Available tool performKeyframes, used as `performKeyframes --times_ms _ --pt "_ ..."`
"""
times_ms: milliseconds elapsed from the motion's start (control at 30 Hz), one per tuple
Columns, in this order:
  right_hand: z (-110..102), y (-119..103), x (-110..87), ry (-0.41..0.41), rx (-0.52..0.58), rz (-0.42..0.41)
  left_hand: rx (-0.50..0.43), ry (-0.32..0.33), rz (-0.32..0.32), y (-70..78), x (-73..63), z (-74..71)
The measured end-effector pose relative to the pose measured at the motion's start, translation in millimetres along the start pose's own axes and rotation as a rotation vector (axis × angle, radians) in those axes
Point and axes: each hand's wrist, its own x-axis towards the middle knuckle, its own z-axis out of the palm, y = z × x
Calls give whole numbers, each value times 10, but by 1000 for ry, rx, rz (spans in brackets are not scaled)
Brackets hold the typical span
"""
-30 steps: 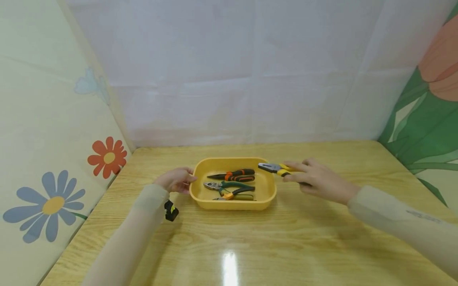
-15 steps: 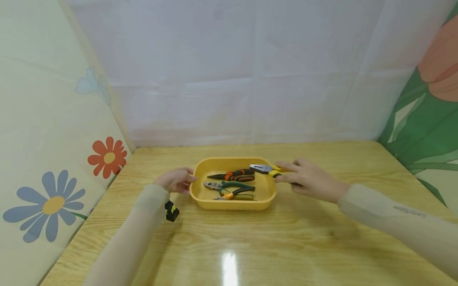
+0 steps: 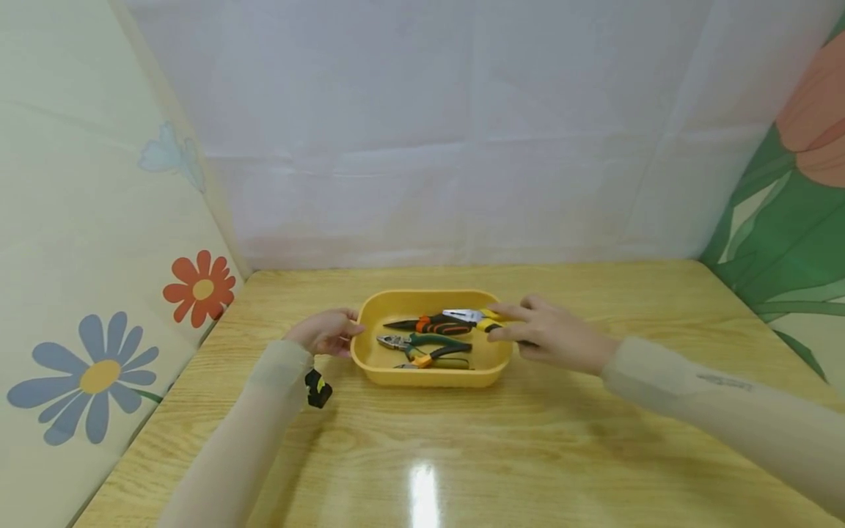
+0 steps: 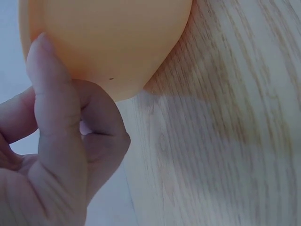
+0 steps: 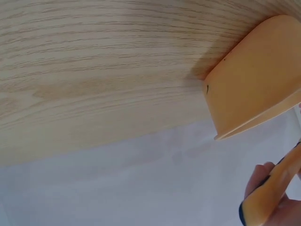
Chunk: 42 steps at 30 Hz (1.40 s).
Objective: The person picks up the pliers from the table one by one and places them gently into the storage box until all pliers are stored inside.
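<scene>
A yellow plastic bin (image 3: pixel 432 379) sits on the table. My left hand (image 3: pixel 328 334) pinches its left rim; in the left wrist view the thumb (image 4: pixel 55 103) lies along the bin wall with fingers curled beneath. My right hand (image 3: pixel 551 334) grips yellow-and-black combination pliers (image 3: pixel 470 316) by the handles, over the bin's right rim, their head pointing left above the contents. Inside lie long-nose pliers with black-and-orange handles (image 3: pixel 439 325), green-handled pliers (image 3: pixel 436 341) and, near the front wall, orange-and-black cutters (image 3: pixel 422 361). In the right wrist view a yellow handle (image 5: pixel 265 197) shows in the hand.
The bin stands on a wood-grain table (image 3: pixel 422 433) with a white cloth wall (image 3: pixel 422 147) behind it. Flower-printed panels (image 3: pixel 99 378) close off both sides. A small black item with a yellow mark (image 3: pixel 319 389) shows beside my left wrist.
My right hand has moved left with the combination pliers, bringing their head from the bin's right edge to above the long-nose pliers. My left hand stays on the rim.
</scene>
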Motion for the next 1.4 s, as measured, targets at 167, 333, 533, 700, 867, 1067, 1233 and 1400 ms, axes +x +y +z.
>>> performKeyframes --times_ms 167,333,533,700,867,1067,1233,1400 --pt "44 -16 69 -11 -16 -9 -3 -1 1 2 -3 14" --pt "70 -43 142 -27 -53 -28 -1 2 2 2 -9 3" --pt "95 -88 230 -56 -51 -29 11 5 9 -2 -7 -4" --pt "150 -104 298 -73 -74 -29 21 6 9 -5 -5 3" --pt "200 -116 352 -95 -96 -35 18 7 13 -6 -6 4" --pt "271 -140 427 -134 -76 -31 15 4 18 -7 -3 -2" --pt "336 -159 493 -186 -66 -12 10 1 17 -16 8 -8" --pt "369 -180 557 -179 -75 -37 6 0 18 -27 21 -15"
